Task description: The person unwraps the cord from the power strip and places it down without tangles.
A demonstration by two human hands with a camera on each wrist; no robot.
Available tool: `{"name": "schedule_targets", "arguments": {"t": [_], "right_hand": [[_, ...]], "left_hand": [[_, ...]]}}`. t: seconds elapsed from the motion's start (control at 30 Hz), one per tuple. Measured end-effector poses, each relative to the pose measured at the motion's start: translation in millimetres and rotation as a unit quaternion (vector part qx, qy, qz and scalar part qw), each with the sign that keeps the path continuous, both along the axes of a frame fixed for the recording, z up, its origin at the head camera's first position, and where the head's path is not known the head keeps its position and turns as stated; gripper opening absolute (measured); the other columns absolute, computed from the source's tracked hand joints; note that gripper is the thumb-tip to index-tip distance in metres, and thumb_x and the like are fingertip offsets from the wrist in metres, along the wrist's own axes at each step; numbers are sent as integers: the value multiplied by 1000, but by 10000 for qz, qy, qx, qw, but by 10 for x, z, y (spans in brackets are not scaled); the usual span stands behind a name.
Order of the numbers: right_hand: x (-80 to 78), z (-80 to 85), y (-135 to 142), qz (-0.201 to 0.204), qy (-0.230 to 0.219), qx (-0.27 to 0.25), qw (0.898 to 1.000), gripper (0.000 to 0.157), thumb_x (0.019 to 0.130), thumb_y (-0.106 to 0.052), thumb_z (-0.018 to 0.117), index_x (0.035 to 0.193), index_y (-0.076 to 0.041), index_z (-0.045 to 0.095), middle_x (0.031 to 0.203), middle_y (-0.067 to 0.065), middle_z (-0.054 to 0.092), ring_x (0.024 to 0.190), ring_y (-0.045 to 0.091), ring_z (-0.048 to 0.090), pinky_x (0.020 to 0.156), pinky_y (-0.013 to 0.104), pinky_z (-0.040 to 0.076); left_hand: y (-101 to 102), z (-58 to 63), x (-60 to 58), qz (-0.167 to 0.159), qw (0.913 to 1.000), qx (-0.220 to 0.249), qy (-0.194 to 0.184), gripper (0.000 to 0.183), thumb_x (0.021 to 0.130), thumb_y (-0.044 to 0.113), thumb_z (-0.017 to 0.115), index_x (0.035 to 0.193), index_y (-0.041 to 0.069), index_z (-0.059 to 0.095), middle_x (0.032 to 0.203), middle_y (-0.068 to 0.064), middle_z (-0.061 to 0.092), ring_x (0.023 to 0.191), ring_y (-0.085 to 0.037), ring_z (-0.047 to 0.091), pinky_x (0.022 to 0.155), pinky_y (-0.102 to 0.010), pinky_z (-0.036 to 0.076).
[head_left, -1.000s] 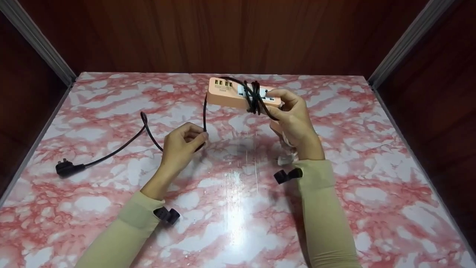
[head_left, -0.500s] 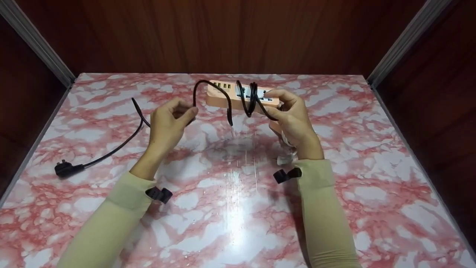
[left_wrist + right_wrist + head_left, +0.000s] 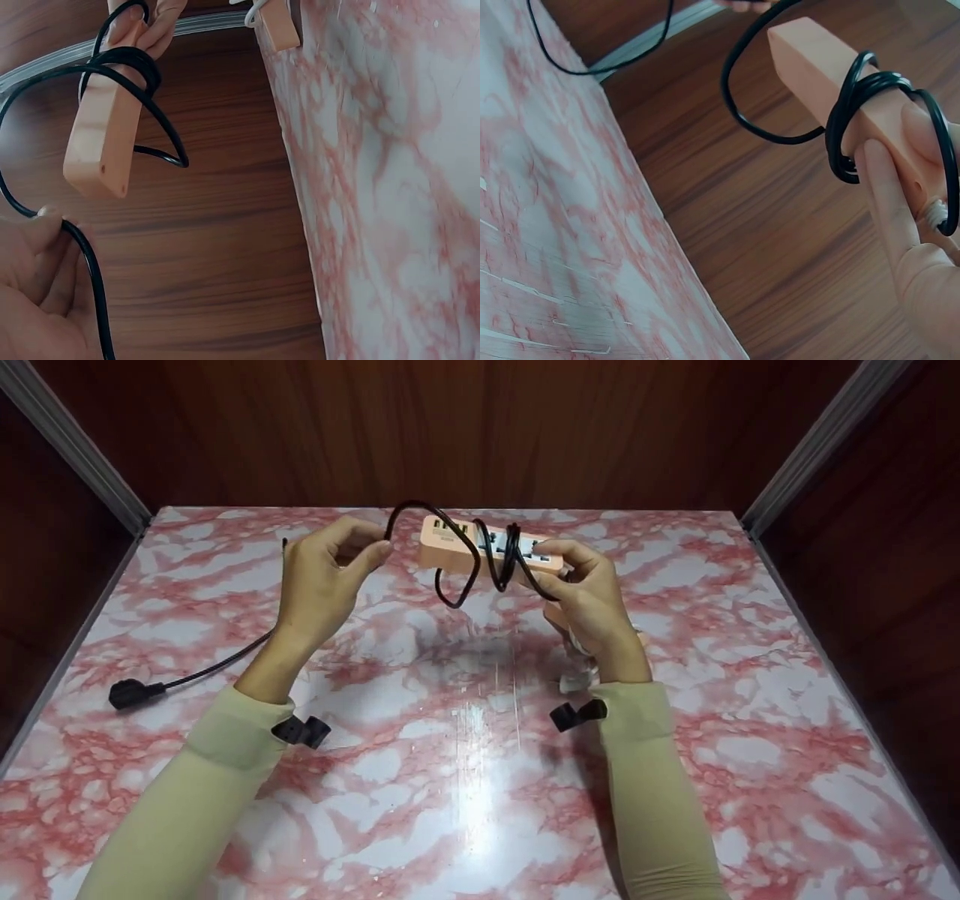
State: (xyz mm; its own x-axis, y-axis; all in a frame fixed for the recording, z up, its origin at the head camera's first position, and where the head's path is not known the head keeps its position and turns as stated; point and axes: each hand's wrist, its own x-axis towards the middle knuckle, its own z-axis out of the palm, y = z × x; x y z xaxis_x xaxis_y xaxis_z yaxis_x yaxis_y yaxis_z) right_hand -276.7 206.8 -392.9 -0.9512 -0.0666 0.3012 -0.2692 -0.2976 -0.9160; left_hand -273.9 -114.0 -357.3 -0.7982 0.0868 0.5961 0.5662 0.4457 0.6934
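My right hand (image 3: 600, 600) grips one end of a peach power strip (image 3: 442, 553), held up above the table with its sockets and USB ports showing. A black cord (image 3: 511, 556) is wound in loose loops around the strip's middle. Between thumb and fingers, my left hand (image 3: 319, 581) pinches this cord left of the strip. From there the cord arches over the strip's USB end, and one slack loop hangs below. The cord's black plug (image 3: 129, 694) lies on the table at the left. In the right wrist view, right-hand fingers (image 3: 889, 195) press along the strip's side.
A second peach block (image 3: 555, 617) with a white cable (image 3: 576, 643) lies on the table, partly hidden behind my right hand. The marbled red-and-white table (image 3: 420, 810) is bounded by dark wood panels (image 3: 480, 435) at the back and sides.
My left hand has moved up and to the left, pulling the cord. The cord has come round the strip's left end to the front, and its loops are looser. The right hand stays put.
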Motion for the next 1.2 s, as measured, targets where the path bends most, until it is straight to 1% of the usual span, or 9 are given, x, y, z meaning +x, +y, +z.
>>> {"name": "schedule_targets", "arguments": {"t": [0.17, 0.27, 0.33, 0.5, 0.7, 0.87, 0.97, 1.1, 1.2], "right_hand": [[-13, -8, 9, -211, 62, 29, 9998, 31, 89, 18, 71, 104, -7, 79, 113, 10, 68, 82, 15, 64, 73, 22, 56], [-16, -7, 13, -280, 53, 62, 9996, 32, 89, 18, 71, 104, -8, 79, 115, 9, 67, 80, 14, 63, 73, 22, 57], [-12, -4, 14, -318, 32, 94, 9994, 32, 89, 18, 71, 104, -9, 79, 115, 9, 68, 78, 14, 62, 73, 22, 57], [0, 12, 11, -398, -7, 170, 9991, 32, 90, 18, 71, 104, -9, 79, 116, 10, 68, 75, 14, 62, 75, 24, 59], [-3, 23, 9, -427, 26, 229, 9988, 31, 90, 17, 71, 105, -9, 79, 115, 10, 67, 76, 14, 61, 77, 24, 59], [-18, 15, 11, -400, -10, 171, 9991, 32, 90, 18, 71, 104, -10, 79, 117, 10, 67, 77, 15, 62, 77, 24, 59], [-19, 12, 13, -383, -29, 119, 9992, 32, 89, 18, 71, 104, -9, 79, 119, 10, 67, 80, 15, 64, 78, 24, 60], [-15, 13, 20, -385, -26, 190, 9991, 31, 90, 16, 73, 105, -9, 79, 120, 9, 67, 78, 15, 61, 77, 24, 59], [-15, 14, 25, -390, -19, 236, 9990, 30, 90, 15, 73, 105, -10, 80, 121, 8, 67, 75, 14, 58, 75, 24, 58]], "left_hand": [[-40, 50, 58, -269, 9980, -342, 451, 21, 99, 25, 76, 109, 8, 79, 99, 1, 80, 88, -9, 74, 83, -20, 56], [-65, 59, 94, -458, 9953, -556, 654, 18, 99, 22, 75, 109, 8, 79, 99, 0, 80, 88, -10, 74, 81, -19, 55], [-90, 52, 106, -627, 9923, -678, 820, 15, 98, 19, 75, 108, 7, 79, 100, -1, 81, 89, -12, 75, 81, -19, 54], [-189, -22, 109, -1001, 9850, -792, 1163, 13, 95, 12, 77, 106, 6, 79, 100, -2, 81, 92, -16, 77, 82, -19, 54], [-325, -123, 138, -1243, 9790, -897, 1341, 13, 93, 4, 78, 106, 4, 80, 100, -3, 80, 91, -15, 75, 84, -16, 54], [-409, -176, 184, -1413, 9735, -1191, 1349, 17, 92, 2, 78, 108, 9, 81, 101, 0, 80, 93, -14, 73, 84, -16, 53], [-457, -210, 210, -1549, 9660, -1491, 1437, 19, 91, 1, 79, 107, 11, 80, 99, 0, 80, 90, -14, 73, 80, -19, 52], [-522, -276, 242, -1697, 9532, -1923, 1601, 19, 90, 0, 79, 106, 10, 80, 98, -1, 79, 87, -17, 73, 75, -25, 52], [-571, -342, 269, -1794, 9463, -2183, 1571, 17, 92, 2, 79, 107, 10, 80, 101, -1, 79, 92, -17, 74, 77, -28, 54]]}}
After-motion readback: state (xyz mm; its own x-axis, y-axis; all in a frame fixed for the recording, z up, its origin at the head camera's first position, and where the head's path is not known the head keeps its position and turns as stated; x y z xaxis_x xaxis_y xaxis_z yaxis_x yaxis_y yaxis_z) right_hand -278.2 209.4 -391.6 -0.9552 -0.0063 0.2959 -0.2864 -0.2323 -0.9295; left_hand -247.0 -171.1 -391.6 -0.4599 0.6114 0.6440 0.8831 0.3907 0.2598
